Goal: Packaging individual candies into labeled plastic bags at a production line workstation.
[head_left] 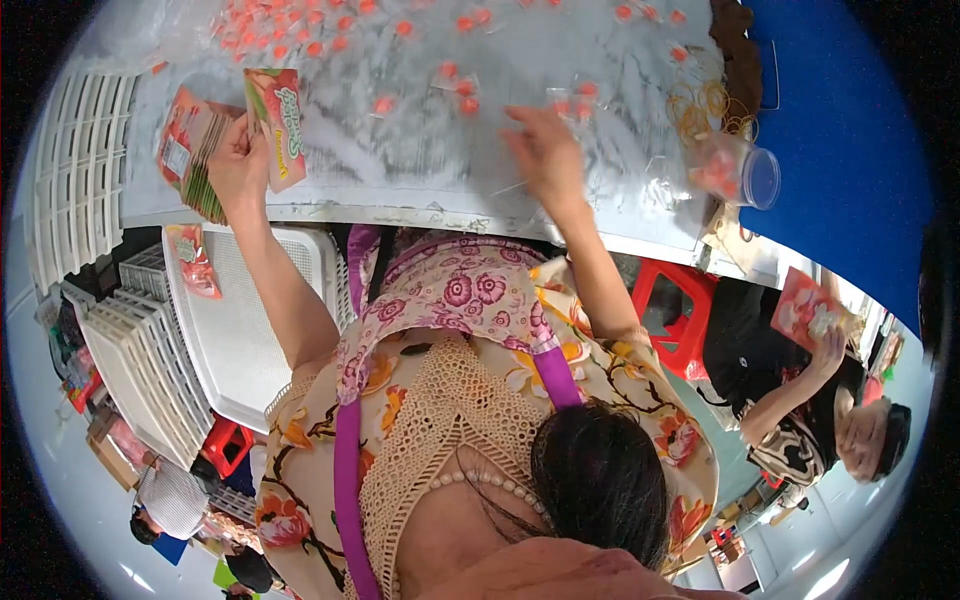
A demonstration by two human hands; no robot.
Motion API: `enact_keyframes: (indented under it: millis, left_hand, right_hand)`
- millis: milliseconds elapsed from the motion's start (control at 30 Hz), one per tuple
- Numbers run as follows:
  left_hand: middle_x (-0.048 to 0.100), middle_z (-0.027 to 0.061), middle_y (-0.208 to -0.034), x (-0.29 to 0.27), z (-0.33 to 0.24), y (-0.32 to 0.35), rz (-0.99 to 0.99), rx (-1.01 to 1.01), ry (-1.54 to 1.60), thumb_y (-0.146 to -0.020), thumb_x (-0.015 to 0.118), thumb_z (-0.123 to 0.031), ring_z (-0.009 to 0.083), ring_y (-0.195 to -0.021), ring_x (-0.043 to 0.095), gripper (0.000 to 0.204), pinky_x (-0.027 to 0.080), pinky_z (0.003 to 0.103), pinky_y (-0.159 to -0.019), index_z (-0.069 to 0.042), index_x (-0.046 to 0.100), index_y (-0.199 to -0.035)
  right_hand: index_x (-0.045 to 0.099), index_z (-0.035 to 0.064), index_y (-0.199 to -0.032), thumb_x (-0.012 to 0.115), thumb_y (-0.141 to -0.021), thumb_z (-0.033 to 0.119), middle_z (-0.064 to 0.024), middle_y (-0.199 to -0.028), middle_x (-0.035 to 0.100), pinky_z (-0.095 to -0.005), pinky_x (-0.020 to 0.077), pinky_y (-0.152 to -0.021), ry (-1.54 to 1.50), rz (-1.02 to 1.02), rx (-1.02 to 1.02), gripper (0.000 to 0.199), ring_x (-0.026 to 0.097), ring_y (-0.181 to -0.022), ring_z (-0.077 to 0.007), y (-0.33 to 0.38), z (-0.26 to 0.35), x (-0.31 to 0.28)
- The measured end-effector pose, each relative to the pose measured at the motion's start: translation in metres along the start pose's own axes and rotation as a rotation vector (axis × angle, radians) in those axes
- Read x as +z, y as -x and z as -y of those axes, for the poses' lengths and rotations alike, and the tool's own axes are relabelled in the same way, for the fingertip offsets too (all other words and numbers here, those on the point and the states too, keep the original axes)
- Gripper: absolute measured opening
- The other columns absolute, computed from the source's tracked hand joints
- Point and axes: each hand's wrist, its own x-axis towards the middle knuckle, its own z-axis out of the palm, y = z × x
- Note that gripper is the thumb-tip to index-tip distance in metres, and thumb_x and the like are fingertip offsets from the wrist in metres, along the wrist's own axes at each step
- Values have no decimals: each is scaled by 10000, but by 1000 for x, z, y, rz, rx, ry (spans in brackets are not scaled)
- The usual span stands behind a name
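My left hand (240, 165) is closed on a stack of red and green printed pouches (188, 150), its lower edges fanned out over the near edge of the table. One more pouch (284, 128) stands apart from the stack, upright against the fingers of that hand. Over the middle of the table, my right hand (548, 160) is blurred, with thumb and forefinger apart and nothing visible between them. Just beyond it lie small red pieces in clear wrappers (576, 102). Others like them (463, 95) rest further left.
Many red pieces (270, 25) cover the far left of the table. At right are a clear jar (762, 178) and yellow rubber bands (702, 112). White trays (85, 165) stand at left; below lies a pouch (195, 260). A co-worker's hand (828, 352) holds a red pouch.
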Motion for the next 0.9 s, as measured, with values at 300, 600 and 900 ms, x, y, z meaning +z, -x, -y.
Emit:
enact_keyframes:
  millis: [300, 600, 900]
  left_hand:
    - [645, -18, -818, -9, 8, 1, -3, 31, -69, -848, 586, -12, 21, -717, 538, 243, 422, 172, -653, 21, 646, -1081]
    - [642, -15, -771, -5, 25, 0, -3, 87, 37, -825, 576, -13, 22, -666, 526, 281, 434, 184, -636, -11, 655, -1094]
    - [615, -34, -707, -1, 18, 0, -19, 21, 10, -801, 576, -28, 23, -623, 500, 301, 429, 192, -615, -34, 660, -1090]
  right_hand:
    - [638, 111, -920, 710, -716, 141, -60, -990, 609, -375, 502, -715, 286, 13, -282, 218, 582, -910, -269, -28, 7, 40]
    - [631, 65, -997, 655, -732, 113, -118, -1138, 599, -442, 434, -889, 596, 131, -228, 270, 540, -1015, -346, -30, 9, -29]
    - [593, 62, -1183, 490, -802, -7, -125, -1262, 564, -399, 409, -961, 257, 110, -472, 400, 513, -1099, -347, -141, -29, 55]
